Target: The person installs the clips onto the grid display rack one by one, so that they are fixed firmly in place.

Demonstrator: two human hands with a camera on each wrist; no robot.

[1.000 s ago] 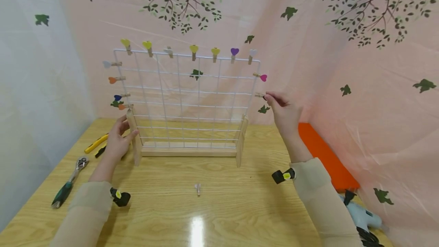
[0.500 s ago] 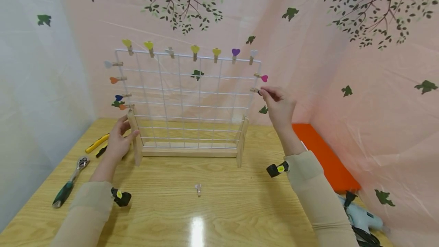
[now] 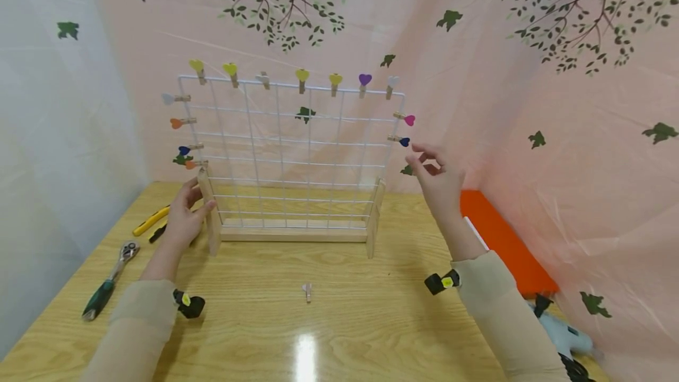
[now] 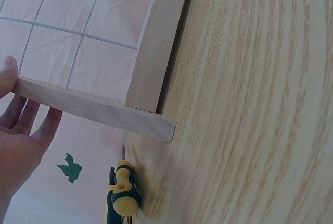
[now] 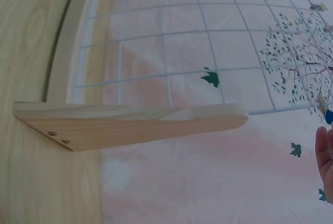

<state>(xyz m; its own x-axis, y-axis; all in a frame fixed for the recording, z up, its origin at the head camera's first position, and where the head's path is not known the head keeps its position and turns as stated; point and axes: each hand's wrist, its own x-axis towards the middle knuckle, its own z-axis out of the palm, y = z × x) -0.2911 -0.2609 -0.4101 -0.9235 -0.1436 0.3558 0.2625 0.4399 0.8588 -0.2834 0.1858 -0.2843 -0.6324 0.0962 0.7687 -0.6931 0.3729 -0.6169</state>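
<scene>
A white wire grid stands upright in a wooden stand. Heart clothespins line its top and sides. On its right side a dark blue heart clothespin is clipped below a pink heart clothespin. Just right of the blue heart my right hand hovers with thumb and fingers apart, holding nothing. My left hand grips the stand's left upright; the left wrist view shows the thumb on one face of the upright and fingers on the other. One pale clothespin lies on the table in front.
At the left lie a green-handled ratchet wrench and a yellow tool. A screwdriver with a yellow and black handle shows in the left wrist view. An orange board and a grey-blue glue gun are at the right.
The right hand moved left with the dark blue clothespin to the grid's right side, let go of it there, and drew back to the right. The left hand stayed on the upright.
</scene>
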